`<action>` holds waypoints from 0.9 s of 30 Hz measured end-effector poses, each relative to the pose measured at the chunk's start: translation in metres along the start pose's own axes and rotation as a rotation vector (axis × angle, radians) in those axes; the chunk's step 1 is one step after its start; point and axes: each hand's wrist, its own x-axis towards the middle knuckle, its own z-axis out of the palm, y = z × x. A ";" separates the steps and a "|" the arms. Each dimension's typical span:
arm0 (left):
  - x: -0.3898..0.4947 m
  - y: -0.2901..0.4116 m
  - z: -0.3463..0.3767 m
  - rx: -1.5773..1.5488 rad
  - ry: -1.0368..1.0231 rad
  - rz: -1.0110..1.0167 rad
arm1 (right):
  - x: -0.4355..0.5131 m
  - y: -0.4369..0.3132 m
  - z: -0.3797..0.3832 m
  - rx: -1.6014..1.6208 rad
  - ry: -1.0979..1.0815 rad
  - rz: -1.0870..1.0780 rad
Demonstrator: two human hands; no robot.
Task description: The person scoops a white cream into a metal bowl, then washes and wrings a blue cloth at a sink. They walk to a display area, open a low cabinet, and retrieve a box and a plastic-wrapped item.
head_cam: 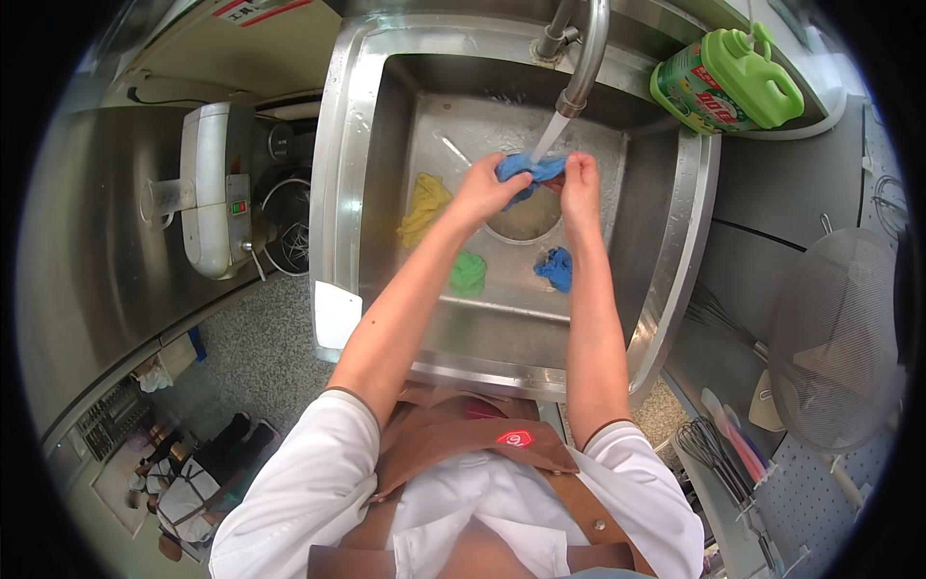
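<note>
Over a stainless steel sink (340, 210), my left hand (486, 189) and my right hand (581, 189) grip a wet blue cloth (532, 168) between them. Water from the curved metal faucet (584, 69) runs onto this cloth. Below it, the round drain area (524, 221) shows on the sink floor. A yellow cloth (425, 206) lies at the left in the basin. Nearer to me lie a crumpled green cloth (468, 273) and, partly behind my right forearm, a second blue cloth (555, 268).
A green detergent jug (745, 83) stands at the back right corner. Left of the sink are a stand mixer (210, 192) and its metal bowl (286, 224). Whisks (712, 456) and a large mesh strainer (835, 340) hang at the right. People are visible at the lower left.
</note>
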 end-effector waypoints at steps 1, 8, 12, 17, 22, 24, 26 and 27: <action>0.000 -0.004 -0.002 -0.085 -0.001 -0.001 | -0.004 -0.012 0.002 0.055 0.006 0.056; 0.007 -0.012 -0.051 -0.066 0.010 -0.097 | 0.005 -0.046 0.004 0.578 -0.240 0.236; 0.015 -0.037 -0.077 0.012 0.133 -0.045 | 0.013 -0.044 0.003 0.868 -0.392 0.286; 0.026 -0.057 -0.077 -0.294 0.200 -0.047 | 0.015 -0.044 0.010 0.919 -0.369 0.213; 0.015 -0.021 -0.072 -0.689 0.209 -0.029 | 0.022 -0.045 0.019 0.451 -0.321 0.168; 0.014 -0.018 -0.072 -0.664 0.250 0.021 | 0.017 -0.053 0.020 0.358 -0.274 0.123; 0.012 -0.011 -0.077 -0.676 0.313 0.048 | 0.017 -0.046 0.028 0.306 -0.340 0.116; 0.010 -0.012 -0.082 -0.607 0.294 0.039 | 0.023 -0.041 0.023 0.417 -0.356 0.082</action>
